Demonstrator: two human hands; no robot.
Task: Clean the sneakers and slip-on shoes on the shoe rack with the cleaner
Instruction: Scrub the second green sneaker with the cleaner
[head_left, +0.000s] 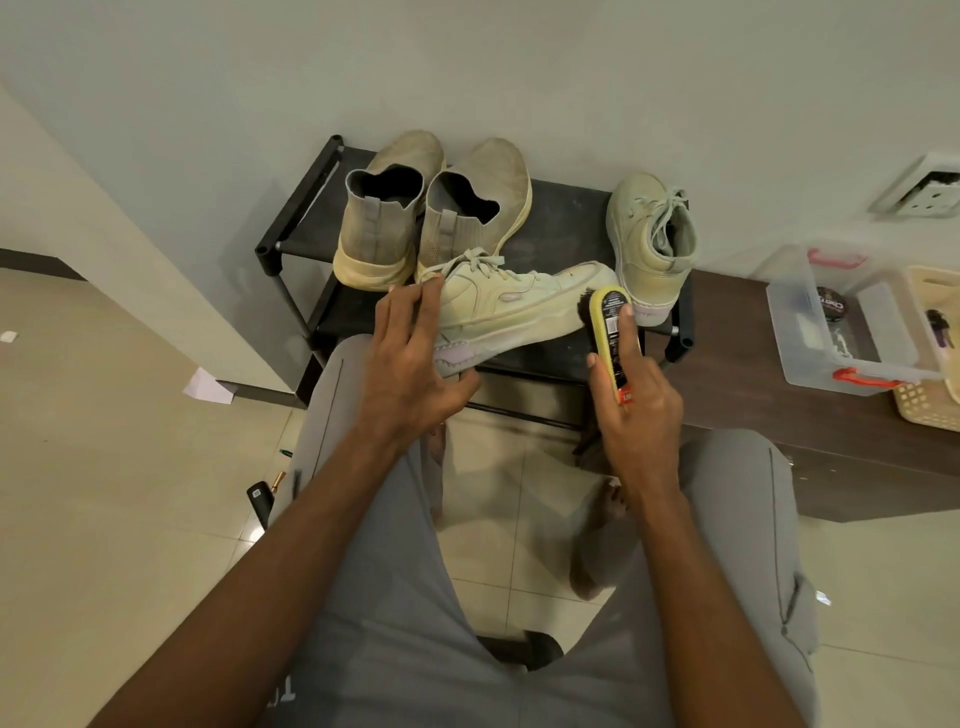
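On the left part of the black shoe rack (291, 208) stand the two slip-on shoes (431, 208), upright with heels toward the person. I think they wait there for their turn, because they look dusty.

Just right of them, at the near edge of the rack, one sneaker (519, 306) lies on its side with its toe to the right. The left hand (415, 358) holds it at the heel end, fingers curled over the collar and thumb under the sole. This probably keeps the shoe steady and turns its side up for brushing.

The right hand (631, 410) grips the yellow brush (610, 332), the cleaner, with the forefinger stretched along its back. The dark bristles touch the toe of the sneaker, so pressure can go straight down there.

Further right, the second sneaker (654, 244) stands on the rack, apart from the work.

At the far right a clear plastic box (795, 332) sits on a brown bench (753, 415), probably within reach for supplies.
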